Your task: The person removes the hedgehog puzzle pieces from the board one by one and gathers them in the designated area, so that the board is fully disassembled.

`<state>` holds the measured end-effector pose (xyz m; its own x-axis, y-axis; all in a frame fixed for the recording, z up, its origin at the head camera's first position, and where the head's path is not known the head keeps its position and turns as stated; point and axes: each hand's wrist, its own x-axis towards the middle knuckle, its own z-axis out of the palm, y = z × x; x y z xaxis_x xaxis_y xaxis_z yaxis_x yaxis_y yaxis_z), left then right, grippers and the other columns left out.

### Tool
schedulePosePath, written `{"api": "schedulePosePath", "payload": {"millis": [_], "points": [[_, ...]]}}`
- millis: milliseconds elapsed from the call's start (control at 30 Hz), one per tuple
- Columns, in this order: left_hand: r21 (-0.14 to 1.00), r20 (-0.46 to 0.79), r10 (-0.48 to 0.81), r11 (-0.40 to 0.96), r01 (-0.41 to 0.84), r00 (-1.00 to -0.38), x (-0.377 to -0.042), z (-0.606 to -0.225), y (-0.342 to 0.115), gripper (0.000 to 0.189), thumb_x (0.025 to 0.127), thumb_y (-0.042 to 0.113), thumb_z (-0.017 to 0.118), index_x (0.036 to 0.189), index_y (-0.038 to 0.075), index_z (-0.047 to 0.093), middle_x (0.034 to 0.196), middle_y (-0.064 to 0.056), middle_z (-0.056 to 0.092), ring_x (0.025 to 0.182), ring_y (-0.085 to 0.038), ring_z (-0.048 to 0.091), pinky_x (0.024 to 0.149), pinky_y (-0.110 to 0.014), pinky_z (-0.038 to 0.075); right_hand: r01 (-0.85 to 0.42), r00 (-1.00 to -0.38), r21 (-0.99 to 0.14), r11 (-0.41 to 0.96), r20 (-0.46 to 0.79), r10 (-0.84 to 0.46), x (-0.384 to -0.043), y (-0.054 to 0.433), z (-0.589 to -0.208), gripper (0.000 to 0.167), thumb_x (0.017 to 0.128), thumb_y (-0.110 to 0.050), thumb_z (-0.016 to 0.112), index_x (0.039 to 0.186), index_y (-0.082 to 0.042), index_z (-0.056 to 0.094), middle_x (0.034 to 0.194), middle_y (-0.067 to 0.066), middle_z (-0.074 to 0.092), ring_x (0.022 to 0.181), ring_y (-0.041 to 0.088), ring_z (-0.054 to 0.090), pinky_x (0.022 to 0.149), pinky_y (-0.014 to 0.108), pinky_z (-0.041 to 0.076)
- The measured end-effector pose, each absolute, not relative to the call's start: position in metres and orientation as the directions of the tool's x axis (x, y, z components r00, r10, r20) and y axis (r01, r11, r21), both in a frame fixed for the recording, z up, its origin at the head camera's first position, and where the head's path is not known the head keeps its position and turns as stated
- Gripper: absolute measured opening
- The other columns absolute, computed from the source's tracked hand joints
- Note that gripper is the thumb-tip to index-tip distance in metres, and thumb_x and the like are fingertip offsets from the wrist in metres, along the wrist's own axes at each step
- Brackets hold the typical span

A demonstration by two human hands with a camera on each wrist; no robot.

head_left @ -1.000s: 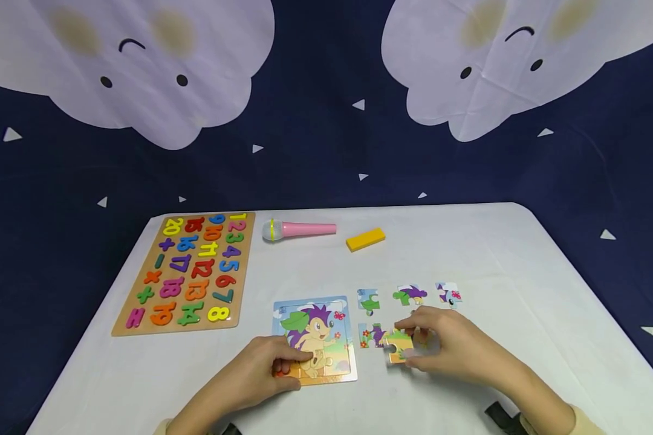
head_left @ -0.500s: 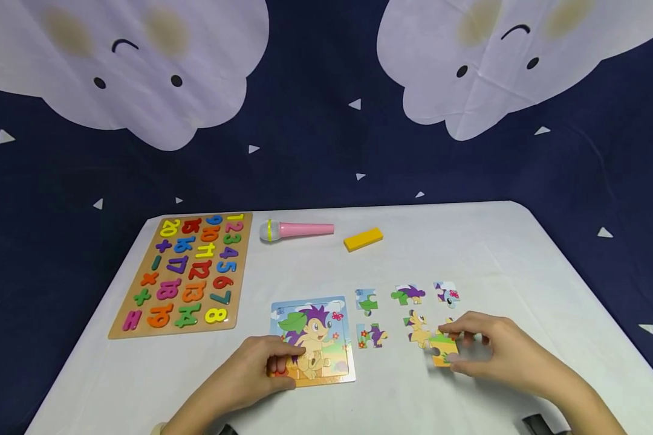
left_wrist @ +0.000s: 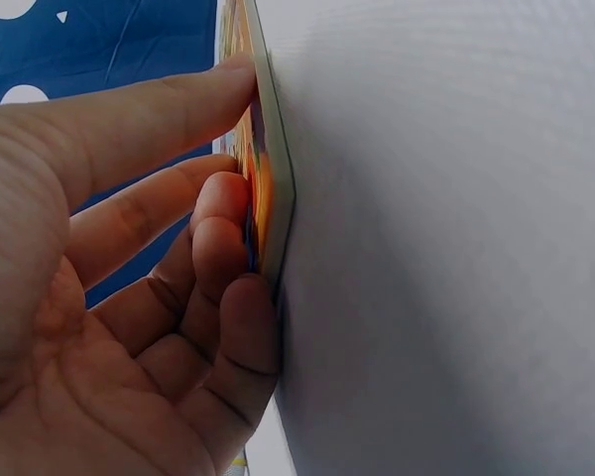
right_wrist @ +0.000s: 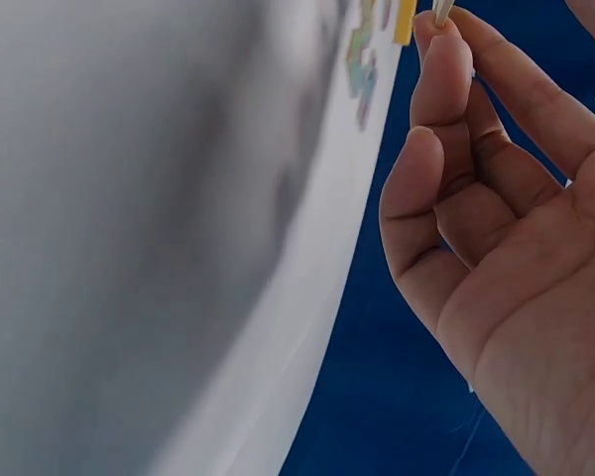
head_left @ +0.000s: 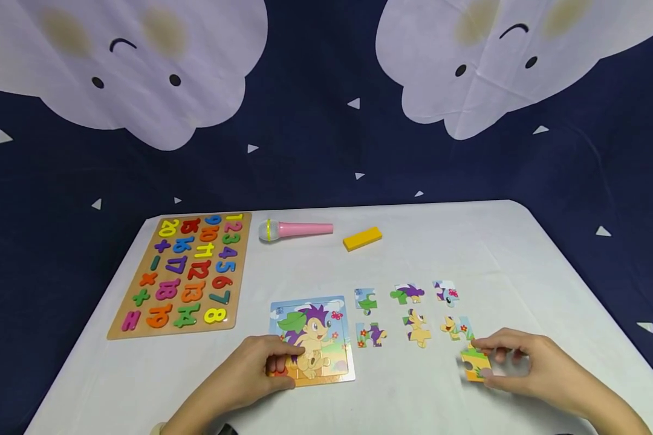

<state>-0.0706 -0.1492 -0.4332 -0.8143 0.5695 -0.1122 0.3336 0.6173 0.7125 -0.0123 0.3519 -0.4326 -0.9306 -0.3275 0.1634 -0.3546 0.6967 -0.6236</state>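
Note:
My left hand [head_left: 258, 365] rests on the lower left of a square jigsaw puzzle board [head_left: 334, 356] printed with a purple-haired hedgehog cartoon. In the left wrist view, its fingertips press on the printed face close to the board's edge [left_wrist: 280, 193]. Off to the right, my right hand [head_left: 533, 362] pinches a yellow and green puzzle piece [head_left: 473, 365] between thumb and fingers, close over the table. The right wrist view shows just a sliver of that piece [right_wrist: 443, 10] at the fingertips. Several loose pieces lie in two rows beside the board, among them a hedgehog-face piece [head_left: 416, 329].
A wooden number board [head_left: 239, 296] with coloured numerals and signs lies at the left. Toward the back are a pink toy microphone [head_left: 305, 229] and a yellow block [head_left: 362, 238]. Behind the white-covered table [head_left: 522, 272] hangs a dark blue cloth [head_left: 326, 121] with cloud prints.
My right hand has carried the pinched piece rightward, from over the lower row to just in front of its right end, uncovering the pieces there. My left hand has stayed on the board.

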Motion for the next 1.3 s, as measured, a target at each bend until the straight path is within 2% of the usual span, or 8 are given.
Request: {"api": "schedulePosePath", "payload": {"millis": [533, 767, 1100, 1300], "points": [[0.707, -0.11, 0.572, 0.62, 0.34, -0.813, -0.07, -0.433, -0.149, 0.044, 0.082, 0.019, 0.095, 0.123, 0.017, 0.082, 0.079, 0.012, 0.054, 0.074, 0.001, 0.048, 0.062, -0.018, 0.043, -0.372, -0.914, -0.636, 0.676, 0.125, -0.385, -0.017, 0.353, -0.45, 0.042, 0.077, -0.015, 0.097, 0.115, -0.014, 0.079, 0.087, -0.016, 0.06, 0.08, 0.003, 0.054, 0.064, 0.021, 0.039], [0.707, -0.121, 0.564, 0.627, 0.328, -0.817, -0.07, -0.434, -0.149, 0.044, 0.082, 0.019, 0.095, 0.124, 0.017, 0.082, 0.08, 0.012, 0.055, 0.075, 0.0, 0.048, 0.063, -0.018, 0.043, -0.393, -0.909, -0.617, 0.682, 0.147, -0.391, -0.019, 0.351, -0.45, 0.045, 0.074, -0.017, 0.099, 0.114, -0.016, 0.079, 0.088, -0.017, 0.06, 0.079, 0.002, 0.053, 0.065, 0.02, 0.039], [0.706, -0.13, 0.561, 0.632, 0.321, -0.817, -0.07, -0.434, -0.149, 0.044, 0.082, 0.02, 0.095, 0.124, 0.018, 0.081, 0.08, 0.011, 0.055, 0.075, -0.001, 0.048, 0.063, -0.019, 0.043, -0.417, -0.902, -0.594, 0.688, 0.178, -0.393, -0.019, 0.35, -0.45, 0.048, 0.072, -0.017, 0.1, 0.115, -0.02, 0.077, 0.091, -0.018, 0.063, 0.084, -0.001, 0.058, 0.071, 0.012, 0.045], [0.707, -0.114, 0.565, 0.624, 0.332, -0.817, -0.07, -0.434, -0.149, 0.044, 0.082, 0.019, 0.095, 0.123, 0.017, 0.082, 0.079, 0.012, 0.054, 0.075, 0.001, 0.048, 0.063, -0.018, 0.043, -0.407, -0.906, -0.591, 0.696, 0.163, -0.392, -0.018, 0.351, -0.45, 0.047, 0.073, -0.019, 0.1, 0.115, -0.018, 0.078, 0.092, -0.019, 0.064, 0.084, -0.002, 0.059, 0.073, 0.01, 0.046]]}}
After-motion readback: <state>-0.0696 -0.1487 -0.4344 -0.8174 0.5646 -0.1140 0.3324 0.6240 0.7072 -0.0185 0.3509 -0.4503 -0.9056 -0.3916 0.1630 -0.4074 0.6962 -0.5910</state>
